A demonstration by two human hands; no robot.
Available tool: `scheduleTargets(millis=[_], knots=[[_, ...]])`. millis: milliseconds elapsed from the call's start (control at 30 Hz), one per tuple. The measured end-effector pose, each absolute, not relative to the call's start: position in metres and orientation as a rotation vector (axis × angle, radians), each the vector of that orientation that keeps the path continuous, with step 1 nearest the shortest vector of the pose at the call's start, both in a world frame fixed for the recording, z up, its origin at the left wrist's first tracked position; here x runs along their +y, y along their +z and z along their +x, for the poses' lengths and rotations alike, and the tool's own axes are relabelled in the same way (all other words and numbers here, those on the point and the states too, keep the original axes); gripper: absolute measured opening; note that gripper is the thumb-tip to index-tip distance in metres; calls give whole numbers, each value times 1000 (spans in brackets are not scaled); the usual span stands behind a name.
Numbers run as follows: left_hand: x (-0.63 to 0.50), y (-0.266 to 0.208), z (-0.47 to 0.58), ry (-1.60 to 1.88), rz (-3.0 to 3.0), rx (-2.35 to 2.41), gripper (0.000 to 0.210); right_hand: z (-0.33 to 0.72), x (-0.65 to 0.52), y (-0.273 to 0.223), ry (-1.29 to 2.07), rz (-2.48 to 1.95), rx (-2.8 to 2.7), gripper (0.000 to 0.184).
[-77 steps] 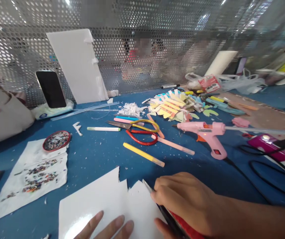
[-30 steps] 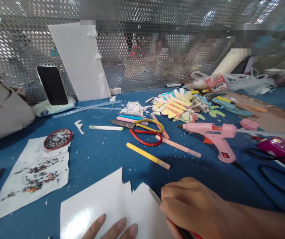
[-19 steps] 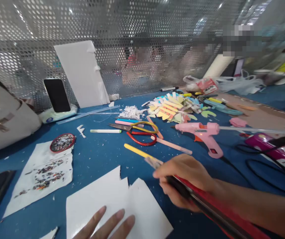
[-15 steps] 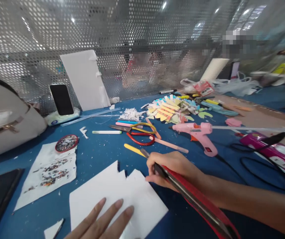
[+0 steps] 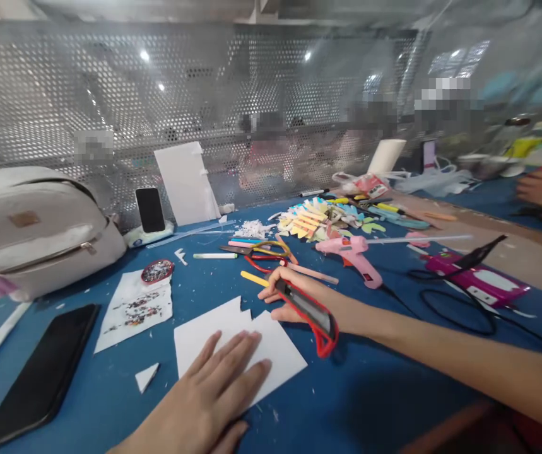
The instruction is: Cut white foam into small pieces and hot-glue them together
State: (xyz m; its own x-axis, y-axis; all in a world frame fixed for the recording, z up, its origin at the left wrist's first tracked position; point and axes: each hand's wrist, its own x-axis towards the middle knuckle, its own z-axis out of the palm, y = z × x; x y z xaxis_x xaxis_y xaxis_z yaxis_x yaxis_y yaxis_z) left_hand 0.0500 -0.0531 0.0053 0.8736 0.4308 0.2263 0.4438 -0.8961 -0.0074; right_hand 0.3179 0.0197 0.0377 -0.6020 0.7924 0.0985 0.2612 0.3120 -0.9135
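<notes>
My left hand (image 5: 209,391) lies with fingers spread on a white foam-like sheet (image 5: 284,359) whose far edge is cut in jagged steps. My right hand (image 5: 299,290) is closed around a red and black box cutter (image 5: 309,309), beside the sheet's right far edge. The cutter's tail points toward me, and its blade tip is hidden by my fingers. Just past that hand lies a yellow marker (image 5: 254,278). Scissors (image 5: 264,255) with one yellow and one red handle rest beyond it. A small white offcut (image 5: 147,377) lies left of my left hand.
A pink glue gun (image 5: 353,252) and a magenta power strip (image 5: 479,277) with black cords lie at right. Colourful paper strips (image 5: 318,217) are heaped at the back. On the left are a black tablet-like device (image 5: 38,378), a beige backpack (image 5: 38,233) and a paper with beads (image 5: 157,321).
The view has drawn back and shifted left. The box cutter has turned, and its body now looks shorter. My left hand reaches farther over the sheet. Another person's hand appears at far right.
</notes>
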Motion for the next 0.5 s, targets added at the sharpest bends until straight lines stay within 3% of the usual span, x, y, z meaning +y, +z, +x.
scheduleTargets(millis=[133,333,500], knots=[[-63,12,53,-289,-3094,-896,62,319,6,41,1705,-879,-1508,49],[-71,9,67,-431,-3123,-1009,68,307,-8,39,1707,-1072,-1283,53],[-71,22,75,-621,-3078,-1035,67,303,-9,57,1321,-1078,-1563,48]])
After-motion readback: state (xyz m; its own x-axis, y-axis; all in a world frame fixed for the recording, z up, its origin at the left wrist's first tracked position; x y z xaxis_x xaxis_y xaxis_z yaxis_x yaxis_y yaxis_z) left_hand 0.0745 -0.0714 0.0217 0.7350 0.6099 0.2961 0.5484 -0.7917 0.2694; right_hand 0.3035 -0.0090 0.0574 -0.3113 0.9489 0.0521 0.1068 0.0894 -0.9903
